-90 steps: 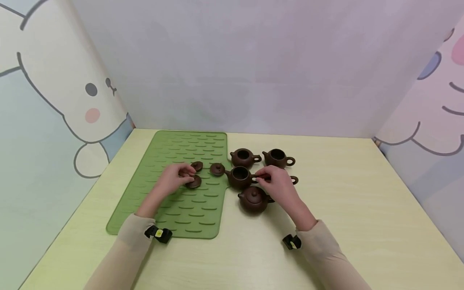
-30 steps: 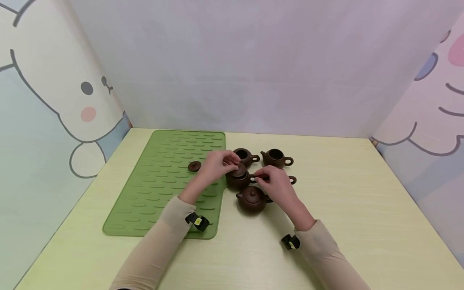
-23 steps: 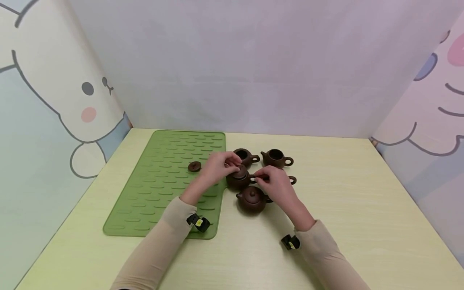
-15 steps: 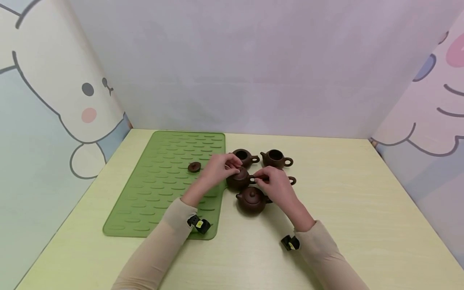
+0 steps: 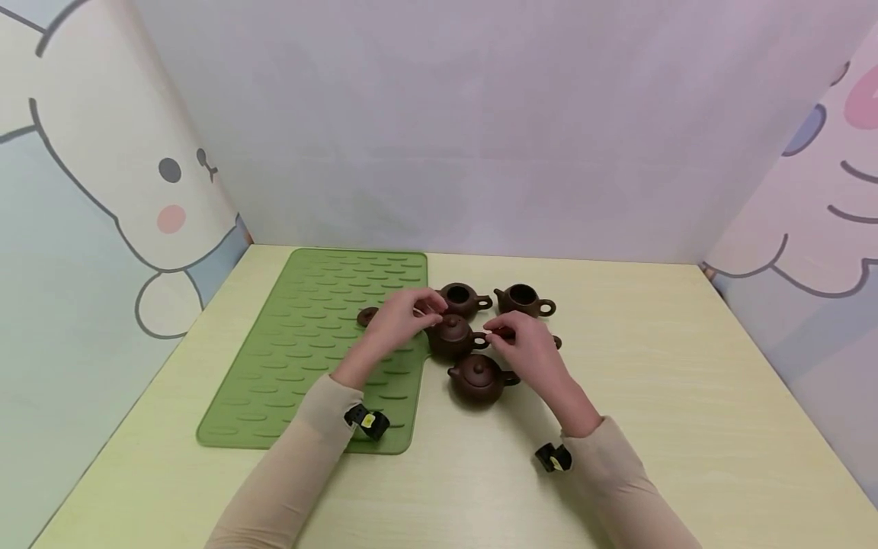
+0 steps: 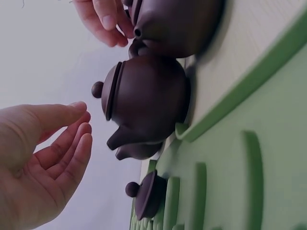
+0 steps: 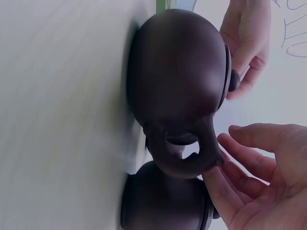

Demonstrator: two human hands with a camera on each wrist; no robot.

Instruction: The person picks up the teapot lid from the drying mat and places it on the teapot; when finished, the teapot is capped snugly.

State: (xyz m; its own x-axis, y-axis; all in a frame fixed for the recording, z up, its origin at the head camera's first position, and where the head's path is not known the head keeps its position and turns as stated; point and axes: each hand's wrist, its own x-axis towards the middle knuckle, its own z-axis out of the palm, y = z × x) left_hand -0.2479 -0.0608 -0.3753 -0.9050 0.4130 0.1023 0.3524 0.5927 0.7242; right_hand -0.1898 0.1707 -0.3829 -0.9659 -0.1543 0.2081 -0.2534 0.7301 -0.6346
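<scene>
My left hand (image 5: 401, 320) hovers just left of the middle dark-brown teapot (image 5: 449, 343), thumb and fingers loosely bent and holding nothing. That teapot's lid (image 6: 111, 91) sits on it, its knob a little apart from my fingertips in the left wrist view. My right hand (image 5: 528, 343) hangs beside the middle teapot's handle (image 5: 480, 341) with fingers relaxed. In front stands another lidded teapot (image 5: 478, 381). Beneath my right hand is one more teapot (image 7: 163, 201), mostly hidden in the head view. A loose lid (image 6: 148, 194) lies knob up on the green mat (image 5: 309, 366).
Behind stand two lidless teapots, one at back left (image 5: 458, 297) and one at back right (image 5: 523, 299). The mat covers the left part of the pale wooden table (image 5: 652, 366). Walls enclose the table at the back and sides.
My left hand carried a lid from the mat onto the middle teapot, let go of it and drew back slightly left. My right hand has moved slightly off the handle.
</scene>
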